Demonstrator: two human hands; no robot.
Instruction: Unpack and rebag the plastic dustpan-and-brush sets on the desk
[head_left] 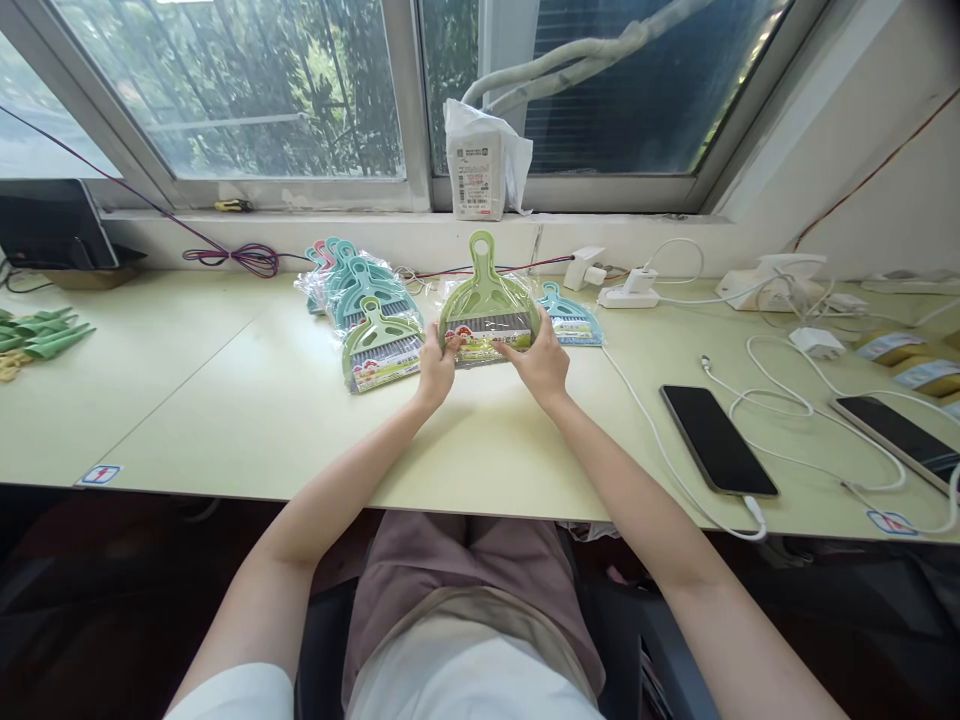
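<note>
A green dustpan and brush set (pixel 487 292) in a clear wrapper is held upright above the table, its looped handle pointing up. My left hand (pixel 438 368) grips its left lower edge, thumb on the front. On the opposite edge, my right hand (pixel 541 362) is closed with its thumb across the printed label. Left of it lies another wrapped green dustpan set (pixel 381 348), overlapping a pile of blue-green dustpan sets (pixel 364 290) with a pink handle among them. Behind my right hand rests a small blue dustpan set (pixel 568 318), partly hidden.
On the right lie a black phone (pixel 718 440) plugged into a white cable, a second phone (pixel 904 435), chargers (pixel 630 290) and yellow rolls (pixel 892 348). Green pieces (pixel 45 330) sit far left. A white box in plastic (pixel 478 175) stands on the windowsill.
</note>
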